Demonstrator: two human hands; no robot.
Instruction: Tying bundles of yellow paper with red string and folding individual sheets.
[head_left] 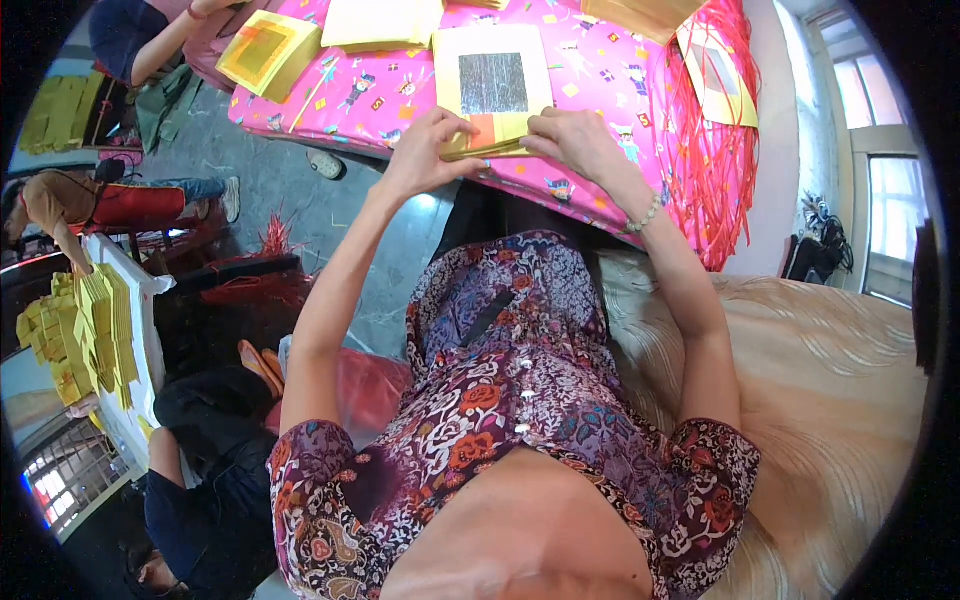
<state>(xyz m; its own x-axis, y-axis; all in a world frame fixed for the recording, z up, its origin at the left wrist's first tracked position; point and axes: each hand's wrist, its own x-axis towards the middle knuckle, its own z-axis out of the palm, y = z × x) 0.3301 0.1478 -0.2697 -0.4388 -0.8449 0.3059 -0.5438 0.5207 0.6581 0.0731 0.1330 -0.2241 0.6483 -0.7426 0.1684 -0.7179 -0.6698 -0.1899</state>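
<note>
At the near edge of a pink patterned table cover (390, 100), both my hands are closed on a folded yellow paper (488, 151). My left hand (432, 152) pinches its left end between thumb and fingers. Its right end is gripped by my right hand (578, 146), which wears a beaded bracelet. Just beyond lies a pale yellow sheet (450, 80) with a dark, silvery square (492, 82) in the middle. An orange patch (483, 128) shows between my hands. How many layers the folded paper has, I cannot tell.
Stacks of yellow paper (265, 55) stand at the far left of the table. Red strips (705, 170) hang over its right side, beside another sheet (735, 95). Several people sit at left, one at a white table (145, 330) with yellow bundles (100, 320). A cushioned seat (830, 390) is at right.
</note>
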